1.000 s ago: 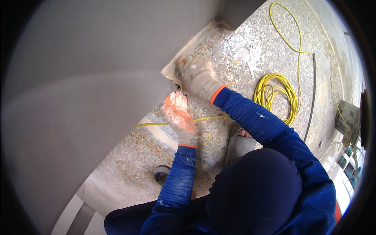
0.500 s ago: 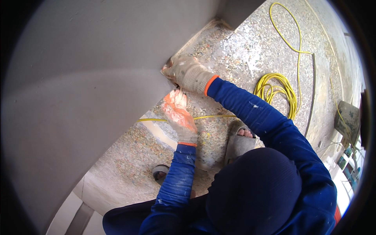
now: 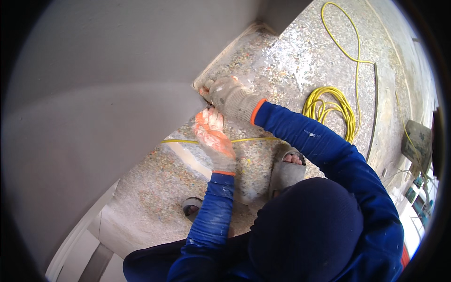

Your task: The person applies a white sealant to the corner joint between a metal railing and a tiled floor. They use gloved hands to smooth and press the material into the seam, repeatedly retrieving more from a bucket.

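Note:
My right hand (image 3: 229,96) wears a knitted work glove with an orange cuff. Its fingers are closed in a pinch at the low corner where the grey wall (image 3: 117,103) meets the floor; what they grip is hidden. Just below it, my left hand (image 3: 215,138) is turned with the orange-coated, white-smeared palm side of its glove showing. The left fingers are curled in close to the wall's bottom edge, nearly touching the right glove. Something small and dark shows between the hands, but I cannot make out what it is.
The speckled floor (image 3: 253,174) carries a yellow hose or cable coil (image 3: 345,113), and a yellow line passes behind my left wrist. My sandalled foot (image 3: 289,171) stands near the hands. A rounded dark cloth shape (image 3: 305,230) fills the lower middle. A grey-green block-like object (image 3: 416,143) stands at right.
My right hand has shifted slightly right and down, uncovering more of the wall's corner. The left hand has hardly moved. A pale strip shows wider along the wall at lower left.

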A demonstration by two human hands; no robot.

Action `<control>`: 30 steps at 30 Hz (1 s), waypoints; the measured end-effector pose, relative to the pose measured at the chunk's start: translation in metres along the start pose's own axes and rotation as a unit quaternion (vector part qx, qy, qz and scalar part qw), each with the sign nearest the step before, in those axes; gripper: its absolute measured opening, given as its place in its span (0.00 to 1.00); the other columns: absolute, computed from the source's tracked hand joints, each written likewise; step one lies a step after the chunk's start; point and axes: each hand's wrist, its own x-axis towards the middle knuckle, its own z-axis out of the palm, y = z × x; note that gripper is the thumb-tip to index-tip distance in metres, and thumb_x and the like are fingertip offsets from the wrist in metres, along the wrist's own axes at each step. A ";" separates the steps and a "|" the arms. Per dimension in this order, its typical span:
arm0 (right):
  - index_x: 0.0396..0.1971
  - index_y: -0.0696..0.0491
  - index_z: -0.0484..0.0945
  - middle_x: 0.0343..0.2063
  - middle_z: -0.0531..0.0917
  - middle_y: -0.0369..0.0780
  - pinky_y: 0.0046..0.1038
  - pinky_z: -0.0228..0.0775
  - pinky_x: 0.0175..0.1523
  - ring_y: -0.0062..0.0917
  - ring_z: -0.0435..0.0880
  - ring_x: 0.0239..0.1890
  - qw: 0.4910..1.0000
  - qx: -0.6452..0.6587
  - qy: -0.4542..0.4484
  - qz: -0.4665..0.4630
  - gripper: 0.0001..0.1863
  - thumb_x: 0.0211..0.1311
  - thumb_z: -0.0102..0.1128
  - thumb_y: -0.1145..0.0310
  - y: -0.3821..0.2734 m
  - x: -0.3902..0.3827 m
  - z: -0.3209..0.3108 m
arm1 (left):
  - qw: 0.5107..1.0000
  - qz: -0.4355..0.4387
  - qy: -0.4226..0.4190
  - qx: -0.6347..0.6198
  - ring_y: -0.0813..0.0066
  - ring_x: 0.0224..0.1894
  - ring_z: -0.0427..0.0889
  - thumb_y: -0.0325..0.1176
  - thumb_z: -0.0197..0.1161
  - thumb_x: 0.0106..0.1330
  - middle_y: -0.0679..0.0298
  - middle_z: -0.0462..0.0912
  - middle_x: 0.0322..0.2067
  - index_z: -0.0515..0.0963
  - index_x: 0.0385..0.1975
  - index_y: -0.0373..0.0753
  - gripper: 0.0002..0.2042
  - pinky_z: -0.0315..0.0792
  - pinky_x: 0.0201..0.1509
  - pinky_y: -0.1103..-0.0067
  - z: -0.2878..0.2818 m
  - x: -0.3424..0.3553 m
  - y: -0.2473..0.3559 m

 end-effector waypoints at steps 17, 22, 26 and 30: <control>0.56 0.49 0.80 0.50 0.84 0.42 0.40 0.78 0.57 0.39 0.84 0.55 0.988 0.116 -0.028 0.094 0.19 0.67 0.61 0.62 0.001 -0.002 0.005 | 1.000 -0.007 0.020 0.009 0.52 0.75 0.59 0.58 0.40 0.79 0.47 0.60 0.73 0.58 0.74 0.36 0.35 0.51 0.80 0.57 0.001 0.001 0.002; 0.59 0.46 0.79 0.53 0.83 0.43 0.38 0.78 0.59 0.39 0.82 0.57 0.990 0.127 0.006 0.053 0.22 0.64 0.63 0.67 -0.005 0.007 -0.003 | 1.000 0.017 0.016 0.008 0.52 0.75 0.61 0.52 0.41 0.81 0.47 0.60 0.73 0.58 0.73 0.33 0.31 0.55 0.80 0.58 -0.001 0.000 0.001; 0.55 0.47 0.80 0.50 0.83 0.40 0.41 0.79 0.57 0.39 0.83 0.58 0.995 0.084 -0.016 0.045 0.19 0.63 0.61 0.70 -0.003 0.015 -0.005 | 1.000 -0.005 0.014 -0.012 0.52 0.75 0.61 0.49 0.42 0.82 0.48 0.62 0.72 0.58 0.72 0.31 0.29 0.57 0.80 0.59 0.001 0.000 0.005; 0.54 0.48 0.81 0.49 0.84 0.40 0.40 0.78 0.58 0.36 0.84 0.56 0.998 0.047 0.042 0.017 0.18 0.64 0.63 0.67 0.000 0.017 0.002 | 0.999 -0.019 0.031 -0.027 0.53 0.75 0.61 0.49 0.41 0.82 0.47 0.61 0.72 0.59 0.72 0.32 0.29 0.57 0.80 0.58 0.004 0.001 0.007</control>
